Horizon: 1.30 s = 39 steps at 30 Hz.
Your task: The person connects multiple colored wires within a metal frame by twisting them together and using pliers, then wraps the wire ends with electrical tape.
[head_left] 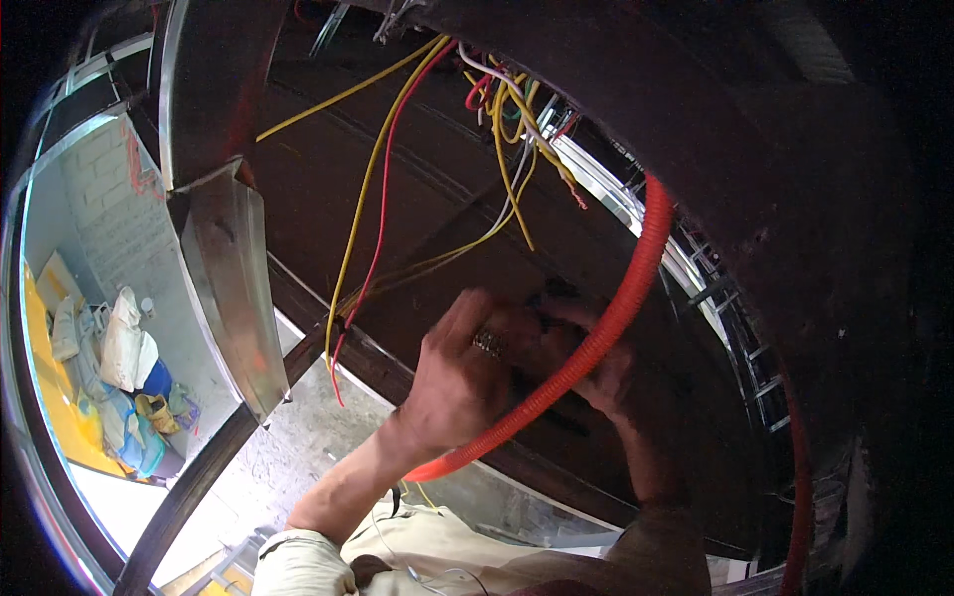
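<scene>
Orange conduit (pixel 596 344) apparently strung; far yellow wires (pixel 361 209) hang loose-ended, seemingly unjoined. Left hand (pixel 462 372) curled, right hand (pixel 606 377) shadowed; cannot tell what either grips.

Grey metal channel (pixel 234 288), left side, creased, lower end close to dark slanting bar (pixel 199 482). Beyond it on my feed, pale block wall (pixel 104 179), reddish marks toward its right edge. Below, heap of bags (pixel 157 412), mixed colours; I log white sack (pixel 124 348) near top, teal bag (pixel 150 453) low down. Yellow panel (pixel 84 437) beside heap. Pale floor (pixel 303 432), marked. Far right, I make out ladder-like metal framework (pixel 763 360); above, dim, ribbed grey sheet (pixel 815 48).
</scene>
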### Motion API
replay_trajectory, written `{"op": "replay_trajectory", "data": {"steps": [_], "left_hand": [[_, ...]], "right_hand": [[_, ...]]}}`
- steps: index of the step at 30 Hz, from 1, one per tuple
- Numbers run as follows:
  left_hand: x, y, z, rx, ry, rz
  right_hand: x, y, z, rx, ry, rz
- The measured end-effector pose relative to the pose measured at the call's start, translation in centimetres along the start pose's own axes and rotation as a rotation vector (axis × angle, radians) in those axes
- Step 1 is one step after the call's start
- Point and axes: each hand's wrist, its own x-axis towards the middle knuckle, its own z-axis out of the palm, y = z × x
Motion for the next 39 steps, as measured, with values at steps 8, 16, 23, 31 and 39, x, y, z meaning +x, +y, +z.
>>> {"op": "replay_trajectory", "data": {"steps": [8, 16, 23, 31, 39], "left_hand": [[4.9, 1.7, -4.1, -0.034, 0.139, 0.008], [10.5, -0.1, -5.0, 0.436, 0.215, 0.473], [12.1, -1.0, -4.3, 0.331, 0.109, 0.379], [13.1, -1.7, -2.6, 0.209, 0.165, 0.38], [13.1, -2.4, -2.8, 0.221, 0.158, 0.464]], "right_hand": [[1.8, 0.6, 1.0, 0.551, 0.163, 0.452], [3.0, -1.5, 0.0, 0.765, 0.238, 0.542], [3.9, -1.6, 0.3, 0.732, 0.337, 0.517], [6.0, -1.2, 1.0, 0.691, 0.373, 0.419], [7.6, -2.5, 2.0, 0.77, 0.509, 0.405]]}}
